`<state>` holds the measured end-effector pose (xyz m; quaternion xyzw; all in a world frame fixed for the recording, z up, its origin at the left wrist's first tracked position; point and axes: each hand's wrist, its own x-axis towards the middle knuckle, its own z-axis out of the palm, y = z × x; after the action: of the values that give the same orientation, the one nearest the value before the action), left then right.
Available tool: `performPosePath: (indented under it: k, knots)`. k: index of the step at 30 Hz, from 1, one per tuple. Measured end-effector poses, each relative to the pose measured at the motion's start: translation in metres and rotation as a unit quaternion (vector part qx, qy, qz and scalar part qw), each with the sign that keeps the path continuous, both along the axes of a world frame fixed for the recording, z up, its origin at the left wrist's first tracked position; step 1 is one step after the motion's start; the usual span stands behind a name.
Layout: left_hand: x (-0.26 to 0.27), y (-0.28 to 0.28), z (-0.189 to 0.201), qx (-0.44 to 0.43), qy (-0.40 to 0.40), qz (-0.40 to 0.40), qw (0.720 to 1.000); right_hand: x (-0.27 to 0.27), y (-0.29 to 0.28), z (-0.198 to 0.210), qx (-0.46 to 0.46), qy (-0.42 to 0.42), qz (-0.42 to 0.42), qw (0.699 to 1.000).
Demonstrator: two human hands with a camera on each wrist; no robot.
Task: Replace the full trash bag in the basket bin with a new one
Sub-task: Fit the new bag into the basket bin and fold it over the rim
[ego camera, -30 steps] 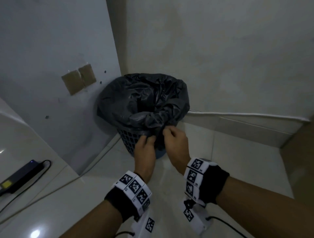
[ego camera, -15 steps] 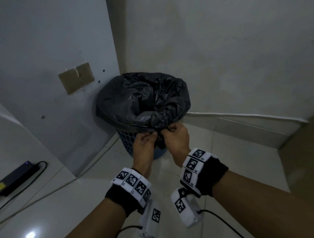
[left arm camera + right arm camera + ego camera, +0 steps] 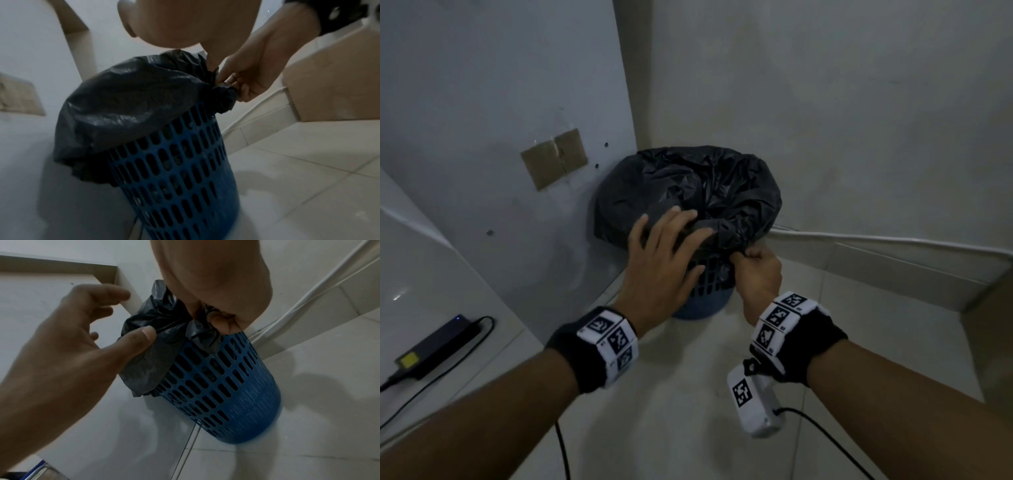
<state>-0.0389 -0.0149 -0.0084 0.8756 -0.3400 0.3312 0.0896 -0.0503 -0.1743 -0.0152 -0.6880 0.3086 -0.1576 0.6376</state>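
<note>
A blue perforated basket bin [image 3: 703, 291] [image 3: 185, 178] [image 3: 226, 386] stands on the floor in the corner, lined with a black trash bag [image 3: 705, 192] [image 3: 127, 104] [image 3: 156, 331] folded over its rim. My right hand [image 3: 755, 263] [image 3: 242, 81] pinches a bunched, knot-like bit of the bag at the bin's near right rim. My left hand [image 3: 667, 240] [image 3: 86, 331] hovers over the near left rim with fingers spread, thumb by the bag's overhang, holding nothing. The bag's contents are hidden.
A white cabinet panel [image 3: 500, 137] stands just left of the bin, a wall [image 3: 825, 120] behind it. A white cable [image 3: 876, 238] runs along the skirting at right. A black power adapter [image 3: 438, 346] with its cord lies on the floor tiles at left.
My left hand has let go of the bag's edge and lifted with fingers spread over the rim. My right hand still pinches the bunched plastic, now slightly further right.
</note>
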Motion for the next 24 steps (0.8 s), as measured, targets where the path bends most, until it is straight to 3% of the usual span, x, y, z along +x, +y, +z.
performPosePath:
  k: [4,6,10,20,24]
  knots:
    - [0.018,-0.003,0.014,0.116,0.104,0.027,0.987,0.004,0.004,-0.004,-0.011,-0.001,-0.017,1.0]
    - [0.022,-0.007,0.011,0.136,0.122,0.053,0.982,0.005,0.009,-0.004,0.033,0.001,-0.038,0.999]
    - [0.029,-0.016,0.008,0.083,0.11,0.077,0.988,0.005,0.024,-0.008,0.109,0.0,-0.035,0.993]
    - [0.045,-0.001,0.001,0.009,0.075,0.052,0.996,0.011,0.043,-0.021,0.072,-0.012,0.0,0.997]
    - [0.044,-0.004,0.003,0.005,0.091,0.042,0.995,0.018,0.044,-0.023,0.025,0.008,-0.075,0.997]
